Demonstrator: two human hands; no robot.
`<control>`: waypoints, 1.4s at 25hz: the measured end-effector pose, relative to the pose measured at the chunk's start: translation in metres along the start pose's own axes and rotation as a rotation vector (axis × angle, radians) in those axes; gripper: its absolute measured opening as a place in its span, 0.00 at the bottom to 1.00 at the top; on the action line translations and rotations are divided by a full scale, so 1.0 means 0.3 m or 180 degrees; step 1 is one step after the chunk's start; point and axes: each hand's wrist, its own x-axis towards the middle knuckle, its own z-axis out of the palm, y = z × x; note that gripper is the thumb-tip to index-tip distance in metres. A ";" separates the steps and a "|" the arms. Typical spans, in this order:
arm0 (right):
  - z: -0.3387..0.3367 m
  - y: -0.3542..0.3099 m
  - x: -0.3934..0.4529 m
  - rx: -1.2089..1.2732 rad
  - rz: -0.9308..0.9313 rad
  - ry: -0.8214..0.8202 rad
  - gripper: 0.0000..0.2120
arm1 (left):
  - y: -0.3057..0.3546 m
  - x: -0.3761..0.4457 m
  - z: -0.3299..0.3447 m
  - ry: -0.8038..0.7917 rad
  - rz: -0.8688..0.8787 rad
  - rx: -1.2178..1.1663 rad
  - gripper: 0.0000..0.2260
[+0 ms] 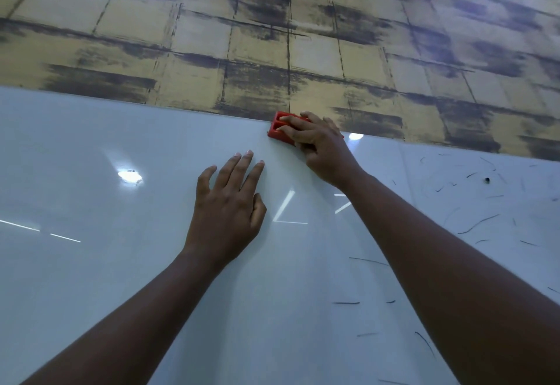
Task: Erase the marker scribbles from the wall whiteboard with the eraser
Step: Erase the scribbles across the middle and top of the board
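Eraser gripped under right hand at whiteboard top edge; left hand flat, apparently touching board

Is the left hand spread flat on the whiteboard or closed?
Spread: the left hand lies with straight fingers on the whiteboard, holding nothing.

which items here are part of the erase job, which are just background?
Job: red plastic eraser, gripped by the right hand; glossy white wall whiteboard; thin black marker scribbles; left hand, fingers spread on the board.

Background: yellow-and-grey checked wallpaper; light reflections.
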 end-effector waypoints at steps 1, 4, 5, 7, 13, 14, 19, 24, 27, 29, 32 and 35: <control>-0.008 0.018 -0.019 -0.0024 0.0006 0.0066 0.24 | -0.002 -0.001 0.001 0.0023 0.0012 -0.0022 0.29; -0.029 0.108 -0.114 -0.0065 0.0395 0.0536 0.22 | -0.006 -0.007 0.008 0.0076 0.0029 -0.0074 0.28; -0.037 0.148 -0.162 -0.0123 0.0631 0.0729 0.22 | -0.005 -0.010 0.010 0.0089 0.0039 -0.0090 0.28; -0.054 0.218 -0.264 -0.0271 0.1174 0.1035 0.23 | -0.001 -0.014 0.018 0.0115 0.0064 -0.0114 0.29; -0.006 0.149 -0.445 -0.0156 0.2163 0.1303 0.22 | 0.013 -0.053 0.012 0.0057 0.0006 -0.0302 0.28; 0.010 0.114 -0.467 -0.0126 0.2154 0.1328 0.22 | 0.019 -0.068 0.011 0.0035 -0.0002 -0.0327 0.28; 0.037 -0.108 -0.504 0.0119 0.1406 0.1225 0.26 | 0.045 -0.117 0.009 0.0036 -0.0017 -0.0363 0.28; 0.083 -0.278 -0.584 0.0281 0.0898 0.0334 0.31 | 0.062 -0.149 0.012 0.0027 -0.0091 -0.0321 0.29; 0.081 -0.273 -0.638 0.0218 0.0498 0.0058 0.35 | 0.074 -0.179 0.013 -0.0016 -0.0135 -0.0275 0.29; 0.058 -0.239 -0.664 -0.0015 0.0110 -0.0013 0.39 | 0.082 -0.194 0.013 -0.0003 -0.0160 -0.0234 0.29; -0.001 -0.128 -0.705 -0.0117 0.0185 0.0201 0.37 | 0.087 -0.214 0.011 0.0079 -0.0173 -0.0239 0.29; -0.052 0.005 -0.810 0.0046 0.1034 0.0727 0.36 | 0.098 -0.246 0.004 0.0138 -0.0190 -0.0249 0.28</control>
